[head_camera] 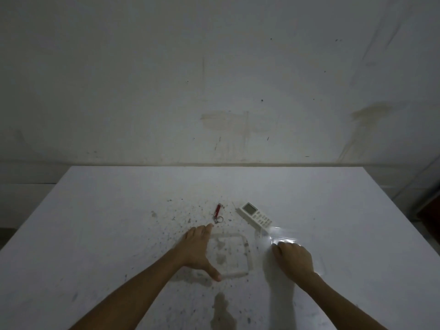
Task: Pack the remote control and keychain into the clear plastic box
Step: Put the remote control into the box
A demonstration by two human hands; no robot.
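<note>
The clear plastic box (248,256) stands open on the white table, just in front of me. My left hand (198,250) spans its left side, thumb at the near corner and fingers at the far corner. To its right lies the clear lid (282,236), and my right hand (294,259) rests on it with curled fingers gripping it. A white remote control (256,215) lies flat behind the lid, with its near end touching or just under the lid's far edge. The red keychain (217,211) with its metal ring lies behind the box, a little beyond my left fingertips.
The white table (107,234) is speckled with dark spots and stains around the box and near its front edge. A stained pale wall (214,91) rises right behind the table's far edge.
</note>
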